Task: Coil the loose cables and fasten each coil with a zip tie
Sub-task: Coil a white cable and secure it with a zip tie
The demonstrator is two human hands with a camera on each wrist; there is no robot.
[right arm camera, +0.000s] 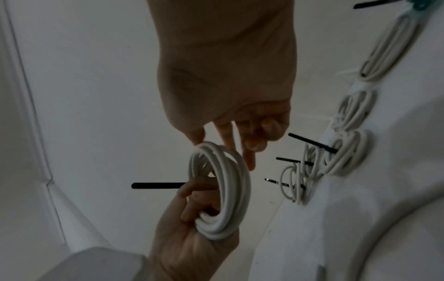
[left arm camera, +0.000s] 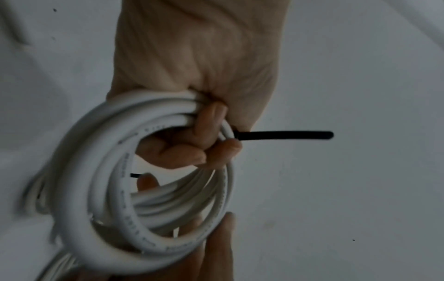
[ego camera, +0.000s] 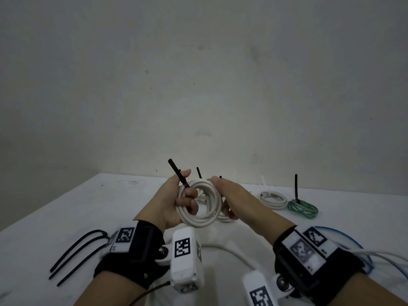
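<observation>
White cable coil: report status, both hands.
Left hand grips white round cable coil and black zip tie. Right hand open, fingertips at coil. Nothing blocking.

A bare data-recording or lab-like workspace is showing here, not a lived-in room. A plain grey-white wall (ego camera: 220, 74), scuffed and undecorated, is filling the view from 10 to 2 o'clock. A white table (ego camera: 66, 206) is spreading below it, carrying only work material: tied cable coils (ego camera: 273, 199) lying at 2 o'clock, spare black zip ties (ego camera: 75, 257) lying at 8 o'clock. Black wrist straps (ego camera: 136, 250) with square printed code markers and white camera housings (ego camera: 185, 259) are sitting at 6 o'clock, pointing to a staged recording setup.
</observation>
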